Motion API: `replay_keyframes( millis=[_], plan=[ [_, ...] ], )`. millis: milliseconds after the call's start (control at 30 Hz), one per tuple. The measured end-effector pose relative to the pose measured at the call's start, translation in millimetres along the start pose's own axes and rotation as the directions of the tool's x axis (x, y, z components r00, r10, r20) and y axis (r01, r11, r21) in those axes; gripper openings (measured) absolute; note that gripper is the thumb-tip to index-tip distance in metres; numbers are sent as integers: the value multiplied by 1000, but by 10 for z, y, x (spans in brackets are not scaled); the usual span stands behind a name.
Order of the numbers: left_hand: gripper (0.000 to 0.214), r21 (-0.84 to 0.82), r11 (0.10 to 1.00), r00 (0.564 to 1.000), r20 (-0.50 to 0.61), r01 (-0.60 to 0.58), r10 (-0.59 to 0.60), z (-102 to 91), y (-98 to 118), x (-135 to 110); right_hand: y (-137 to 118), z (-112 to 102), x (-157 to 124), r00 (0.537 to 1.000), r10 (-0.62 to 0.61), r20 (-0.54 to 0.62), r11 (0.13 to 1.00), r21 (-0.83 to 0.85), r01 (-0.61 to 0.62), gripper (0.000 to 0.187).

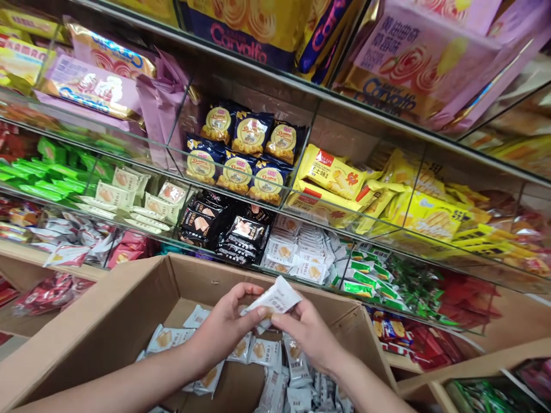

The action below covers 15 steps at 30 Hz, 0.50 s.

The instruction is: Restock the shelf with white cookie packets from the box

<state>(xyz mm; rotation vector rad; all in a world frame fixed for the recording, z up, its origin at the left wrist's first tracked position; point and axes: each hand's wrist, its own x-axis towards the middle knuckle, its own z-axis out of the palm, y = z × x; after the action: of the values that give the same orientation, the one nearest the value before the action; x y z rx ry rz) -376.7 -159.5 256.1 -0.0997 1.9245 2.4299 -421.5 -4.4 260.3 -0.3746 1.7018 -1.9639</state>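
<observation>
Both my hands meet over an open cardboard box (129, 298). My left hand (226, 324) and my right hand (307, 332) are closed together on white snack packets (275, 299), held just above the box. Inside the box lie several more white packets (262, 351) with a biscuit picture. Right behind my hands, a glass bin of the shelf holds the same kind of white packets (297, 252).
Glass-fronted shelves (327, 212) rise behind the box. They hold black packets (224, 226), blue-and-gold packets (241, 155), yellow packs (344, 178), green packs (47, 172) and red ones (465, 298). Large cookie bags (404, 63) sit on the top shelf.
</observation>
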Motion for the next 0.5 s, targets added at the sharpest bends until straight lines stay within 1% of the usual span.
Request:
replay_keyframes(
  millis=[67,100,133,167,200,233,267,300,333,367,400,433,467,500],
  plan=[
    [45,16,1000,1000,6,14,-14,-14,-14,-19,-123,-60,40,995,-21,-96,997,70,28,36],
    [45,20,999,999,16,34,-34,-27,-20,-25,-206,-125,91,987,-36,-155,996,74,48,33],
    [45,19,998,998,32,52,-53,-41,-26,-28,-295,-208,164,977,-51,-205,997,40,61,30],
    [44,17,998,997,50,66,-67,-54,-33,-28,-384,-302,258,967,-72,-243,997,-41,64,27],
    [44,15,997,995,65,76,-77,-64,-43,-26,-469,-397,369,957,-107,-270,984,-164,64,25],
    [45,16,997,994,77,82,-83,-69,-55,-21,-544,-486,489,947,-161,-276,945,-320,68,24],
    [45,20,996,992,91,86,-87,-70,-68,-15,-610,-561,613,938,-233,-258,865,-496,79,25],
    [46,31,995,990,107,91,-94,-68,-83,-8,-666,-616,735,923,-316,-221,740,-665,94,26],
    [46,48,995,987,125,93,-98,-64,-98,-3,-712,-648,851,905,-394,-164,583,-805,108,27],
    [46,67,993,985,141,93,-101,-59,-112,1,-749,-659,956,887,-453,-94,418,-901,117,29],
    [46,84,992,982,155,91,-103,-56,-126,3,-776,-652,1050,877,-480,-25,273,-954,122,30],
    [46,105,991,981,165,87,-104,-55,-139,3,-792,-633,1130,875,-483,20,167,-979,115,31],
    [46,126,988,979,172,87,-108,-55,-152,0,-796,-609,1197,878,-478,34,106,-990,96,31],
    [45,147,985,978,175,86,-112,-58,-166,-3,-789,-585,1250,880,-473,27,80,-994,73,31]
  ],
)
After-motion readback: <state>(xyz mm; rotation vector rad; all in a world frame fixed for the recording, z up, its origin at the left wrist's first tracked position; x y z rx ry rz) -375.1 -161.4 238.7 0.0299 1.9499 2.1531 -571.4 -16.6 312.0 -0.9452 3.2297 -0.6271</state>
